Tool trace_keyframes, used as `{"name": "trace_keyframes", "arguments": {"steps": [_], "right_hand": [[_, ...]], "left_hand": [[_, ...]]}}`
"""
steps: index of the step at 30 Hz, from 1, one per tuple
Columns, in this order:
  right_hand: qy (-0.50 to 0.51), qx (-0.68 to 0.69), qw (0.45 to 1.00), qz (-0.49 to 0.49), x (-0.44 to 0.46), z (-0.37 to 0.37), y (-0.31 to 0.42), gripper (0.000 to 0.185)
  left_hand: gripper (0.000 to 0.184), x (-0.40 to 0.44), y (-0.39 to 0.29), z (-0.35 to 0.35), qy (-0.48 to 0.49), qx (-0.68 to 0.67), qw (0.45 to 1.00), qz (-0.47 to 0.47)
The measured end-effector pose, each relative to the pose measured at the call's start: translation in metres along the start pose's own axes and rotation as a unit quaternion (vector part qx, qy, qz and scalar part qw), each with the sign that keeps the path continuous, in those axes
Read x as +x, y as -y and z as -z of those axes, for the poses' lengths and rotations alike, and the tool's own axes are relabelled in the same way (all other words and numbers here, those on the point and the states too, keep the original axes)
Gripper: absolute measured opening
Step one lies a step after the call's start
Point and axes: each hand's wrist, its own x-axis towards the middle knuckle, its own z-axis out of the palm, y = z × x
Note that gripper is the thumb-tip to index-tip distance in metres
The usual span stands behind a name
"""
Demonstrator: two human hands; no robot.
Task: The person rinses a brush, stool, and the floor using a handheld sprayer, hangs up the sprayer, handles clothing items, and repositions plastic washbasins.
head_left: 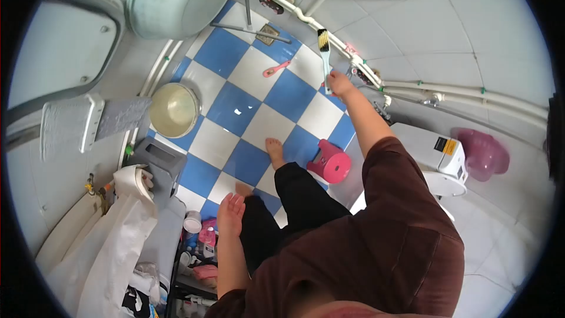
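Observation:
My right hand is closed around the lower end of a scrubbing brush. The brush has a pale blue handle and black and yellow bristles, and it points toward the far wall, near the white pipes. My left hand hangs beside my leg with its fingers stretched out and nothing in it. Below that hand, to the left, is a rack holding bottles and pink items. On the floor ahead lies a small pink brush-like thing.
Blue and white tiles cover the floor. A cream bucket stands left, below a large pale basin. A pink stool is beside my right leg, near a white toilet. A drain lies ahead by a grey pole.

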Motion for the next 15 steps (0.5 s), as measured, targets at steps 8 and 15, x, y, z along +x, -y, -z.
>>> {"name": "trace_keyframes", "arguments": {"steps": [8,15], "right_hand": [[-0.097,-0.111,0.979,0.140,0.057,0.002,-0.006,0.017],[0.092,0.072,0.965,0.236,-0.020,-0.090,0.028,0.012]], "left_hand": [[0.034,0.036,0.006,-0.031,-0.067,0.191,0.979,0.001],[0.034,0.161,-0.031,-0.257,0.138,0.437,0.807,-0.372]]}}
